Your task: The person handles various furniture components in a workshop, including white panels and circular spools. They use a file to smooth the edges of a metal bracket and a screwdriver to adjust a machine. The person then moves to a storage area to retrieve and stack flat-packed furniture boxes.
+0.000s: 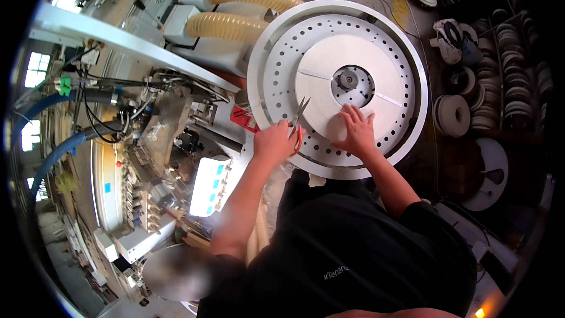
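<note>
A wide roll of pale edge banding tape lies flat on a round white turntable with rows of holes and a raised rim. A grey hub sits in the roll's open centre. Two thin light strips cross the roll on opposite sides. My left hand, over the near left rim, is closed round the red handles of a pair of scissors; their blades point away from me, slightly parted. With fingers spread, my right hand lies on the near part of the roll, just below its centre opening.
Two ribbed yellowish hoses run behind the turntable at the far left. A machine with cables and a white panel stands to my left. On the right are stacked rolls and a large white disc. A red box touches the turntable's left side.
</note>
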Demonstrator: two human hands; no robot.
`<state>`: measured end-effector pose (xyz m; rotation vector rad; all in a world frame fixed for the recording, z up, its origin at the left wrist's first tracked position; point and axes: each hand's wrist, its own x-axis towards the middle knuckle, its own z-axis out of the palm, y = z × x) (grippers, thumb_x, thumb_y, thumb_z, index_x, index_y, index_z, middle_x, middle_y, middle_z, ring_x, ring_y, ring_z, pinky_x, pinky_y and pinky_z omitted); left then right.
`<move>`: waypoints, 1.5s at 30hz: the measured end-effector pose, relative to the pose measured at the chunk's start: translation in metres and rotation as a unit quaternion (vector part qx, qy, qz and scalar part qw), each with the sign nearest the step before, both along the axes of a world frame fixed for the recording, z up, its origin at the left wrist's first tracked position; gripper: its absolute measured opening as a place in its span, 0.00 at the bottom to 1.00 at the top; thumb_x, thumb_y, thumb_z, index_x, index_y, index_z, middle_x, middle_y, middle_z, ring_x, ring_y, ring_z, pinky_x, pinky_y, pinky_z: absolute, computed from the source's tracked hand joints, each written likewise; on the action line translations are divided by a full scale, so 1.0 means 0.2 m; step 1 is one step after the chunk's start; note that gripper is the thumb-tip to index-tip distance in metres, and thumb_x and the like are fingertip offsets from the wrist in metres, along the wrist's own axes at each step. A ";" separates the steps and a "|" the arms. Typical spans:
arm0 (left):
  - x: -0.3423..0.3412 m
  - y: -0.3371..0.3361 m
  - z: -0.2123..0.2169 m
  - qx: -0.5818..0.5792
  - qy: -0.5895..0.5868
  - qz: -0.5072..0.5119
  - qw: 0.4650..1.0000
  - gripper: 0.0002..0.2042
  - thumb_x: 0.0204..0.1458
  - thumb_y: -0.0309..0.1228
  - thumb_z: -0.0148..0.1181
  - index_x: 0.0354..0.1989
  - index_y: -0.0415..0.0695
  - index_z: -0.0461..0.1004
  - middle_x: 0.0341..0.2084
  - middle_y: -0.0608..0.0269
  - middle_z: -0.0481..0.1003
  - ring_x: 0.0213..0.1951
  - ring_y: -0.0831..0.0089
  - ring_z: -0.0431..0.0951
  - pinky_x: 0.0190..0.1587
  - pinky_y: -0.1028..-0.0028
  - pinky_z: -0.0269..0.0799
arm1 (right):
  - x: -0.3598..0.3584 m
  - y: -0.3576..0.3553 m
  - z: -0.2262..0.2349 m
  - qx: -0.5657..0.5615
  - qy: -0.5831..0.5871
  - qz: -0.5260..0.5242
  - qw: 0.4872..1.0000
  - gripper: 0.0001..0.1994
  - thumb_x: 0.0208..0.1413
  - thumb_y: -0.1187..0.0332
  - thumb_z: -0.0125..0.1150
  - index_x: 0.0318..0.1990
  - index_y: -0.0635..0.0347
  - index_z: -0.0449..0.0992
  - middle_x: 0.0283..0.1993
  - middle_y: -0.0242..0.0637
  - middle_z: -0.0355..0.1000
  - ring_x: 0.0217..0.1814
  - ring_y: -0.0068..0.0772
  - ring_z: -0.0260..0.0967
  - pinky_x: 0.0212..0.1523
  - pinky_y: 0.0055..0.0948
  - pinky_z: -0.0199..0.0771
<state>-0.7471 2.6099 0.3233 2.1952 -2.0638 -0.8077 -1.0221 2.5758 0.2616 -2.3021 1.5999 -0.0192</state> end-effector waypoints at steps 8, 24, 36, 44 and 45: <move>-0.31 -0.54 -0.25 0.064 -0.140 -0.035 0.987 0.26 0.64 0.51 0.47 0.40 0.39 0.82 0.36 0.48 0.84 0.41 0.49 0.85 0.45 0.54 0.79 | -0.36 0.11 0.04 0.046 -0.146 0.053 0.987 0.32 0.49 0.53 0.74 0.60 0.56 0.72 0.75 0.39 0.62 0.79 0.42 0.55 0.79 0.50 0.51; -0.96 -0.27 -0.15 0.044 -0.139 -0.239 0.960 0.27 0.66 0.55 0.46 0.39 0.41 0.79 0.31 0.48 0.83 0.37 0.48 0.85 0.42 0.53 0.79 | -0.65 0.37 -0.09 0.024 -0.196 0.079 0.977 0.32 0.51 0.50 0.70 0.60 0.59 0.74 0.75 0.46 0.60 0.79 0.46 0.54 0.79 0.45 0.52; -1.35 -0.44 -0.24 0.057 -0.141 -0.308 0.939 0.26 0.65 0.54 0.49 0.38 0.43 0.84 0.31 0.49 0.83 0.35 0.50 0.85 0.39 0.54 0.79 | -0.74 0.45 -0.07 0.023 -0.240 0.067 0.968 0.23 0.52 0.56 0.71 0.53 0.57 0.79 0.65 0.38 0.73 0.69 0.38 0.68 0.74 0.46 0.62; -0.90 0.04 -0.21 0.073 0.174 -0.012 0.982 0.25 0.66 0.55 0.54 0.29 0.43 0.76 0.18 0.59 0.76 0.20 0.66 0.78 0.27 0.66 0.73 | -0.86 -0.01 -0.03 -0.146 -0.202 -0.134 0.959 0.13 0.54 0.60 0.69 0.44 0.53 0.82 0.41 0.35 0.80 0.47 0.42 0.76 0.49 0.41 0.76; -0.86 0.11 -0.18 0.101 0.230 0.048 0.967 0.27 0.66 0.56 0.54 0.27 0.42 0.74 0.16 0.61 0.74 0.19 0.67 0.77 0.27 0.67 0.72 | -0.85 -0.12 -0.04 -0.194 -0.196 -0.135 0.952 0.12 0.54 0.60 0.69 0.44 0.53 0.82 0.41 0.36 0.80 0.47 0.42 0.76 0.49 0.41 0.76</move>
